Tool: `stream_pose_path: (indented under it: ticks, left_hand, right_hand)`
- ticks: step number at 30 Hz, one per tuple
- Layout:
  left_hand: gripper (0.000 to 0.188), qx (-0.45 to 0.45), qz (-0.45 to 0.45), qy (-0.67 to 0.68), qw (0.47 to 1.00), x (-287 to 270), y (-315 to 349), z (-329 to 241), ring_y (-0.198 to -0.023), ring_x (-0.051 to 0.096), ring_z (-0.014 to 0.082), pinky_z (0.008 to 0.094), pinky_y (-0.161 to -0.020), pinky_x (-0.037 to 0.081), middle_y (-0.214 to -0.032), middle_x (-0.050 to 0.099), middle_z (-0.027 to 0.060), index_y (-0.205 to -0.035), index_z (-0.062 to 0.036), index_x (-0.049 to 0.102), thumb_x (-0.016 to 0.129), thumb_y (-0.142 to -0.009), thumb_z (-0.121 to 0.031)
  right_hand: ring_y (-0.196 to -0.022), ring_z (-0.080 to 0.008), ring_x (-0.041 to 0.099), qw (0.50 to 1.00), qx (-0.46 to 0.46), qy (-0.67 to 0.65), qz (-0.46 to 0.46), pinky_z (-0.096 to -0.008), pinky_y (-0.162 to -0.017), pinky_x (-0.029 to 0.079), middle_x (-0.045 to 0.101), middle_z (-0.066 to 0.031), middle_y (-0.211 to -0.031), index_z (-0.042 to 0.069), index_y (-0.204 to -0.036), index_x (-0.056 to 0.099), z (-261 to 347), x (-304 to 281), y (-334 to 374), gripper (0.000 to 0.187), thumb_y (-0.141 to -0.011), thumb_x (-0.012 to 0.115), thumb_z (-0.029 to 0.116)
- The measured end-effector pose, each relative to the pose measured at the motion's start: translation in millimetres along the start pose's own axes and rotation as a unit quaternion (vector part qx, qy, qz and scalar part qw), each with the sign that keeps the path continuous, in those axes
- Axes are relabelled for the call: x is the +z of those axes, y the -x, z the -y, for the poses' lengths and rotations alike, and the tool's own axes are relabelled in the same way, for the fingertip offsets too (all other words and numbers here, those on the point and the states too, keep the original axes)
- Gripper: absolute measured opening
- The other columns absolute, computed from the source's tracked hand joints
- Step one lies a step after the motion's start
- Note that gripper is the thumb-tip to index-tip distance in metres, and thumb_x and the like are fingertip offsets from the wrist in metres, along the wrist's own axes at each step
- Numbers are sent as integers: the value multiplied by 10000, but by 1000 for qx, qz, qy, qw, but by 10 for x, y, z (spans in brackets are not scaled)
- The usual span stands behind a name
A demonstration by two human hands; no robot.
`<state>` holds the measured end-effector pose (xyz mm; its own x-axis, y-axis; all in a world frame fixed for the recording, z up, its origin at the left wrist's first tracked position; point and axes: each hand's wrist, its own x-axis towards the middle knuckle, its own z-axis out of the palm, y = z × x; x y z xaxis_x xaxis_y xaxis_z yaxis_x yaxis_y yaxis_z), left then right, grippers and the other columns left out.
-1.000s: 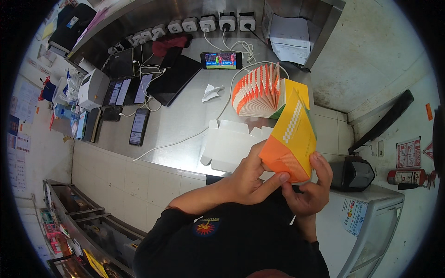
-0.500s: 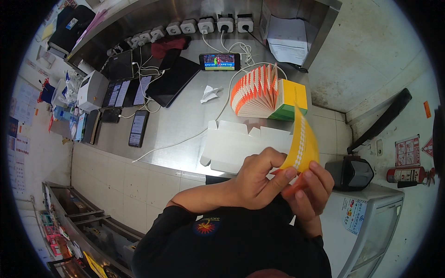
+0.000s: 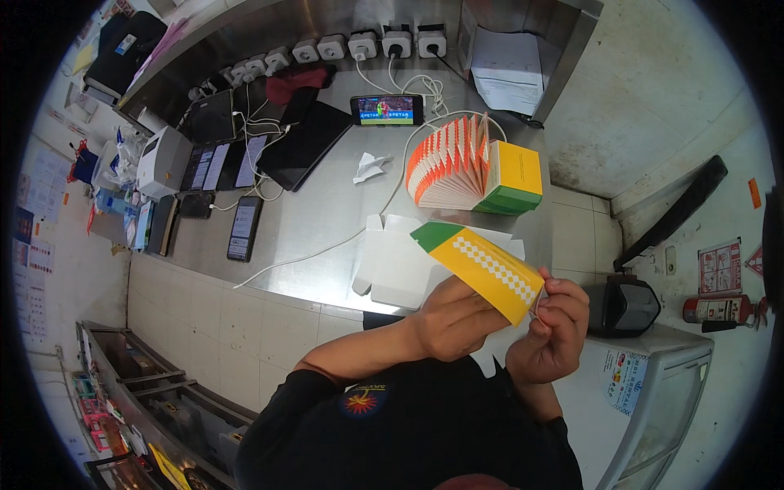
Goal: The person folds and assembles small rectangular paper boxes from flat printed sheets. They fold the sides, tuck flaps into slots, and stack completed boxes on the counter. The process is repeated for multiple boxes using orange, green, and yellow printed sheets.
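Above the counter's front edge I hold a yellow-and-green carton [image 3: 490, 269] with a band of white diamonds, tilted with its green end to the upper left. My left hand [image 3: 457, 322] is closed around its lower side, and the fingers are partly hidden behind it. With bent fingers my right hand [image 3: 554, 333] pinches its right end. Under the carton, a flat white cardboard blank [image 3: 398, 260] lies on the steel counter [image 3: 322, 237]. Beyond it a fanned row of orange-and-white folded cartons [image 3: 445, 167] stands against a yellow-and-green carton [image 3: 518, 173].
A phone [image 3: 388, 109] playing video leans at the back, near a crumpled paper [image 3: 371, 167]. White cables run from a row of sockets [image 3: 331, 46]. More phones [image 3: 243, 229] and a black tablet [image 3: 304, 145] lie left. A black bin [image 3: 625, 306] stands right.
The carton in my hands has swung from upright to slanting left, so its broad patterned face now shows. My left hand has shifted behind it, and my right hand has moved to its right end.
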<state>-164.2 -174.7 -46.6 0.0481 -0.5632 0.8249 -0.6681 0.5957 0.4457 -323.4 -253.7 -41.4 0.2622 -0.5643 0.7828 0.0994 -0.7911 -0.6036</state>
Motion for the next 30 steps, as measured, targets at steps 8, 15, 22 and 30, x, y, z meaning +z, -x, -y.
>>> stream_pose_path:
  ticks: [8,15,22,30]
  left_hand:
    - [293,-38,-28,19,999,67,139,61,-1154,783,419,497,-1019,629,-1228,800,237,-1156,51,771,755,-870,112]
    - [221,-83,-119,102,984,63,79,81,-1087,815,392,470,-973,656,-1182,816,218,-1142,7,751,788,-943,96]
    - [180,-97,-113,147,978,51,118,131,-1065,822,382,437,-948,661,-1149,819,208,-1125,-12,739,802,-976,67]
    - [164,-121,-97,156,976,76,148,137,-1078,821,362,403,-911,669,-1130,815,202,-1101,-5,765,811,-965,75]
  right_hand:
    - [-1063,-322,692,1000,27,-15,-2,-488,-972,645,694,-124,-1042,8,-1023,731,-58,49,46,307,-1036,830,298]
    - [-1014,-328,689,998,39,-8,54,-409,-874,573,706,-133,-1032,-11,-1016,743,-6,51,55,189,-976,867,125]
    - [-991,-325,682,997,37,-4,75,-403,-863,568,704,-133,-1010,-24,-1010,755,-7,18,39,155,-946,870,57]
    - [-974,-310,692,994,64,-12,91,-390,-859,571,715,-134,-1004,-39,-1023,767,22,-20,29,150,-937,871,29]
